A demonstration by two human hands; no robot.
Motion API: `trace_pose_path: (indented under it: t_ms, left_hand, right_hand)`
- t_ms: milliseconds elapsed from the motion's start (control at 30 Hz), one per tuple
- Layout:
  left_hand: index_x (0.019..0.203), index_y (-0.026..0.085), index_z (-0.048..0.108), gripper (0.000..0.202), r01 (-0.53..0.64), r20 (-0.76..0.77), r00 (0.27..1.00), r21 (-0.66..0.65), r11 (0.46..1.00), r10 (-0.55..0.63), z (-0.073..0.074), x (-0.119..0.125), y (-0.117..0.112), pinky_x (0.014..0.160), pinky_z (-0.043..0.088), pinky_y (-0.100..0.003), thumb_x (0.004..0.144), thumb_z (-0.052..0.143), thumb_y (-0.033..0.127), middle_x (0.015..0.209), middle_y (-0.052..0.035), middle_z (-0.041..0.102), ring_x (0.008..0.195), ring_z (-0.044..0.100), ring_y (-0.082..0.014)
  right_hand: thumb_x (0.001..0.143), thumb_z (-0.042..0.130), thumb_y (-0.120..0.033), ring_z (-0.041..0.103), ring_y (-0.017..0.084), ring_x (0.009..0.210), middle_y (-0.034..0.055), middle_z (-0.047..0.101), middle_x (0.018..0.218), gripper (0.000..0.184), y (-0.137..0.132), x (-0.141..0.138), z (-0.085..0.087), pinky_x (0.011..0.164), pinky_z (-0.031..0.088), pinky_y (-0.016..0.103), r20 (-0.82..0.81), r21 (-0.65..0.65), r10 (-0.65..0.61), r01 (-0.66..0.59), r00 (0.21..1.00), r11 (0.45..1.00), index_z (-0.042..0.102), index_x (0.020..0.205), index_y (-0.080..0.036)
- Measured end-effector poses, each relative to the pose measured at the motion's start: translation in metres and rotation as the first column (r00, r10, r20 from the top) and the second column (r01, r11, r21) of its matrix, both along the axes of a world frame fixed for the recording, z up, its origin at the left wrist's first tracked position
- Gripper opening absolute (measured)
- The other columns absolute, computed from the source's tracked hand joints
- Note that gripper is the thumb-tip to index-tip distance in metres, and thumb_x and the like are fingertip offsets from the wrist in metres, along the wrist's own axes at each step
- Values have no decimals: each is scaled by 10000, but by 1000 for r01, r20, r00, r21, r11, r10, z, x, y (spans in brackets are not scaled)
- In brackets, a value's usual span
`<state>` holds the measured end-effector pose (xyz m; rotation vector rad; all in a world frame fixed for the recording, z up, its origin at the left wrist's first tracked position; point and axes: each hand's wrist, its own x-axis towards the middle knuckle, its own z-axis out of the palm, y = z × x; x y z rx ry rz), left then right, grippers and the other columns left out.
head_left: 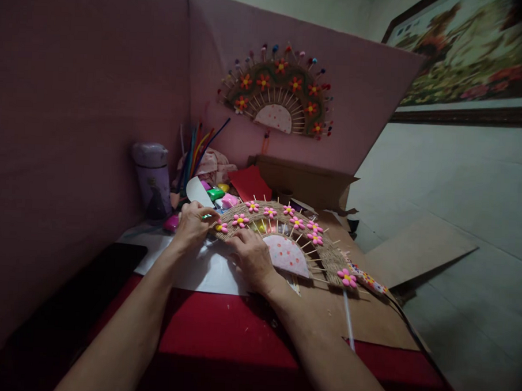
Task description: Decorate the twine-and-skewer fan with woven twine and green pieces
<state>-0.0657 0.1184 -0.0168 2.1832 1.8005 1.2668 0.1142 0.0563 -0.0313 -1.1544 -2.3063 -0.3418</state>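
1. A dark flat slab (110,269) lies at the left edge of the red-covered table (238,327), just beside the pink partition wall.
2. A purple bottle (151,178) stands upright in the far left corner, with a bunch of coloured pipe cleaners (199,148) rising behind it to the right.
3. A white sheet (206,271) lies flat on the left half of the table, under both wrists.
4. The left hand (193,222) sits at the left tip of the woven fan (327,257), fingers curled together and touching the twine edge next to a pink flower. I cannot tell whether they pinch anything.
5. Small bright plastic pieces (220,195) are heaped just behind that hand.
6. The right hand (252,254) lies palm down on the fan's inner part, fingers loose and spread, pressing and gripping nothing.
7. The fan lies flat mid-table, half on the white sheet and half on a cardboard sheet (376,327), with its arch towards the far edge.
8. A red sheet (249,183) and an open cardboard box (307,180) stand at the far edge.
9. A white stick (348,320) lies on the cardboard towards the near edge.
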Motion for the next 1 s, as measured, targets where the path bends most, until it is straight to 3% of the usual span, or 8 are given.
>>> trace_pose_path:
  t_ms: [400,1000]
  left_hand:
    - [823,278,741,146,-45,-149,988,-35,998,40,6,6,-6,762,351,-344,813,595,277,844,-53,496,889,433,-227]
    - [803,255,732,140,-17,-149,989,-7,1000,15,2,9,-6,746,340,-341,812,592,266,839,-64,531,876,442,-235]
  right_hand:
    - [859,484,-134,517,213,926,89,601,986,230,6,1,-8,774,395,324,45,15,5,-5,999,1000,618,1040,-181]
    - [870,476,-134,529,212,903,88,605,979,221,6,1,-7,753,393,326,67,14,2,-3,998,1000,619,1032,-179]
